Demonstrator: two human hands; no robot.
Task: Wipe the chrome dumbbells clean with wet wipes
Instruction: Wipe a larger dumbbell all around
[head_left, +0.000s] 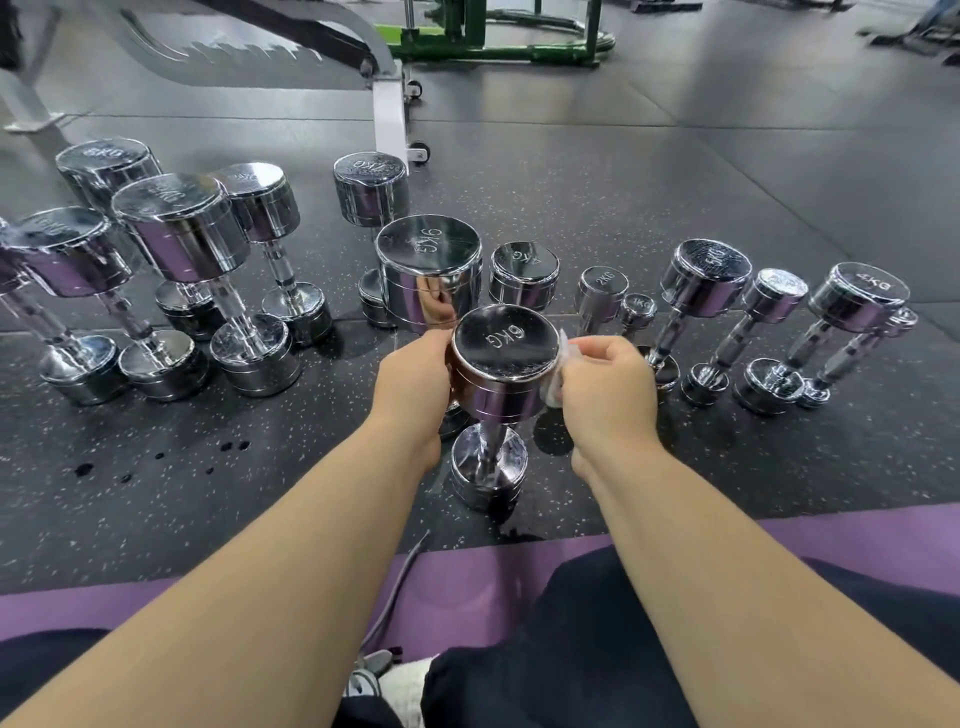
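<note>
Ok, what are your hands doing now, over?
Left hand grips the upright chrome 6KG dumbbell by its top head. Right hand pinches a white wet wipe against its side. Nothing blocking.

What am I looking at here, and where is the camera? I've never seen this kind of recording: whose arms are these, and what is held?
No machine here: one camera worn on a person's head looks down at their own bare arms. They sit on a purple mat on a dark gym floor. The left hand grips the top end of an upright chrome 6KG dumbbell; the right hand holds a wet wipe against its side. Other chrome dumbbells stand on end behind it.
</note>
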